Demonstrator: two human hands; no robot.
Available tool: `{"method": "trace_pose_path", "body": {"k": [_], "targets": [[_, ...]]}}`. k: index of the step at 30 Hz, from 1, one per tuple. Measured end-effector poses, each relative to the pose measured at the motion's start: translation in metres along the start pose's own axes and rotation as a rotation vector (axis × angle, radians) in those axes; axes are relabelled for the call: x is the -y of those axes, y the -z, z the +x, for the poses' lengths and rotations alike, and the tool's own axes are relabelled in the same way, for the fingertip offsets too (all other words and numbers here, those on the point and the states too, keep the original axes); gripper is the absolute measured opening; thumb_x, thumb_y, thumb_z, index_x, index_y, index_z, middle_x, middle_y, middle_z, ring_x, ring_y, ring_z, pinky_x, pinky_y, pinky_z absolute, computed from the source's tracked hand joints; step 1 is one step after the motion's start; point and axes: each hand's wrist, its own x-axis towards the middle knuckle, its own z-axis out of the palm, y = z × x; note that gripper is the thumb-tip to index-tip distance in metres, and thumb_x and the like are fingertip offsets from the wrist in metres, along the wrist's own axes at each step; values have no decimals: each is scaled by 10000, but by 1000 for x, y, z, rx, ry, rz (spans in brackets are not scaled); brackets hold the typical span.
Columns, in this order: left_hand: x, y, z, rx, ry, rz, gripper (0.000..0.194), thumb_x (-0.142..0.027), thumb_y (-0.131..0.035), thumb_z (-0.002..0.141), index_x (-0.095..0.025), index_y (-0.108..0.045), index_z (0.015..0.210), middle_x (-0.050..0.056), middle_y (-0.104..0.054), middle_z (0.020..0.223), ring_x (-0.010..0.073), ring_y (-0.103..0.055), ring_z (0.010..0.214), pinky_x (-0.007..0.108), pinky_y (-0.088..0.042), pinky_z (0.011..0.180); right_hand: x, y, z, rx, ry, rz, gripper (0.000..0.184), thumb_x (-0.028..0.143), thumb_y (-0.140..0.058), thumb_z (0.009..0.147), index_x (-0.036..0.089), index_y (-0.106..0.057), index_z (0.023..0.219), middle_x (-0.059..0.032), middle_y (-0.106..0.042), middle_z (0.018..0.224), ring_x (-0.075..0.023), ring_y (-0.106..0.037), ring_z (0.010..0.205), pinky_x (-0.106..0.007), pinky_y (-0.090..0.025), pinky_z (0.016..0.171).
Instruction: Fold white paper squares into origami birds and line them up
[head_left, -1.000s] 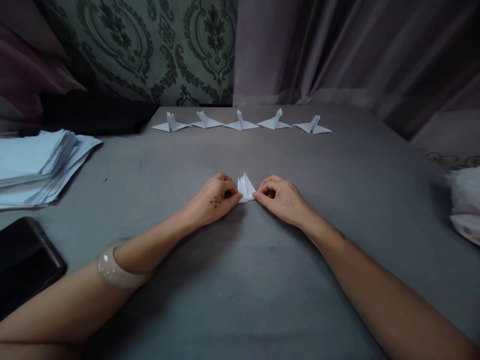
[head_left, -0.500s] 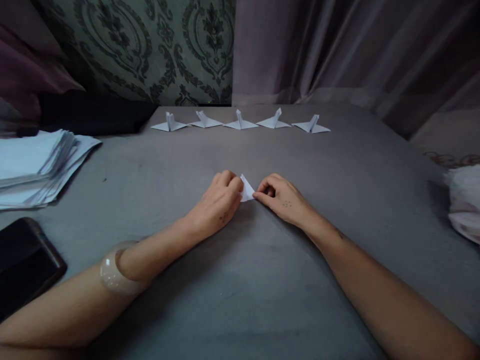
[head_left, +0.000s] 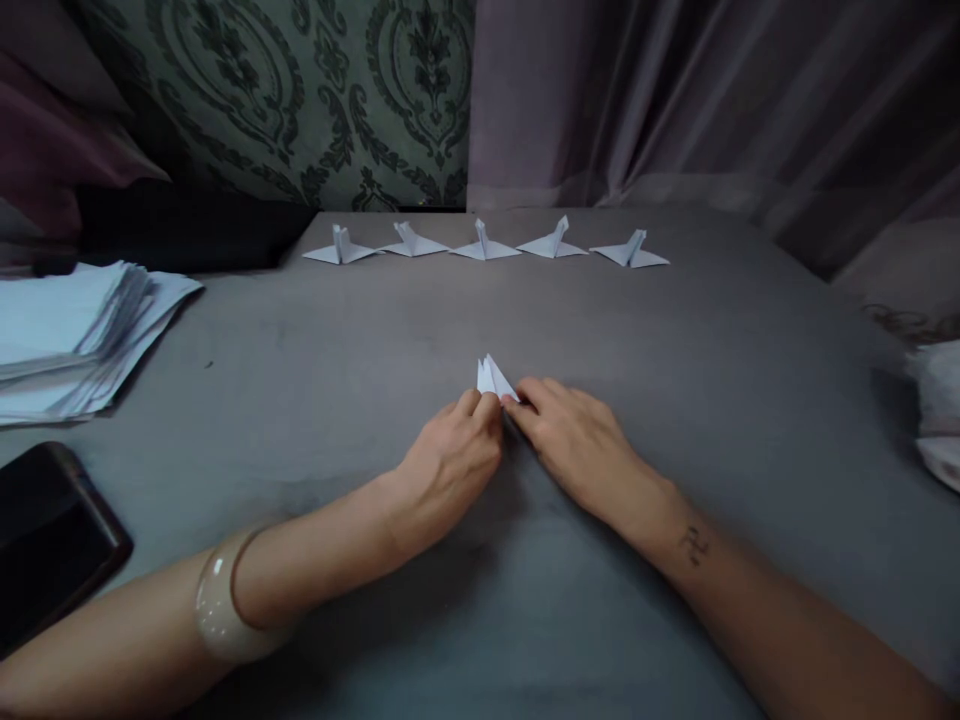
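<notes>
A small folded white paper piece (head_left: 495, 378) with pointed tips stands between my hands near the middle of the table. My left hand (head_left: 459, 450) is closed on its near lower side, the fingers curled so that part of the paper is hidden. With thumb and forefinger, my right hand (head_left: 574, 430) pinches the right-hand corner of the same piece. Along the back lie several folded paper birds in a row, among them a middle one (head_left: 482, 245) with spread wings and an upright fold.
At the left lies a stack of white paper (head_left: 67, 330), with a black phone (head_left: 56, 535) nearer me. Black cloth (head_left: 195, 230) covers the back left corner. A whitish bundle (head_left: 941, 410) sits at the right edge of the grey table (head_left: 337, 330).
My left hand has moved down toward me, uncovering more of the folded paper's tips. My right hand has turned and lies flatter, still at the paper's right corner.
</notes>
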Motion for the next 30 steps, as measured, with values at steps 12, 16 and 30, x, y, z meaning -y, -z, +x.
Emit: {"method": "trace_pose_path", "body": {"k": [12,16,30], "targets": [[64,-33,13,-360,672,-1037,258,-224,-490,803,-128,-664,968,43,-658,751,148,-577,645,263,-455,606,-22,-18,8,-205,-230,553,305,76,-477,801,225,-698,949,-25,-699,966,-155,-634,819,-294,-466,734],[62,-32,14,-365,634,-1101,278,-308,-552,808,-120,-635,997,53,-663,776,145,-583,668,259,-446,609,-28,-29,15,-315,-416,819,299,72,-482,739,178,-627,978,-34,-719,847,-155,-655,768,-295,-488,714],[55,-34,14,-359,442,-1212,377,-307,-646,778,-119,-562,1094,30,-623,831,105,-518,655,246,-422,607,-24,-32,18,-274,-371,1005,444,208,-644,749,183,-516,1173,-55,-675,999,-107,-599,695,-292,-500,714]]}}
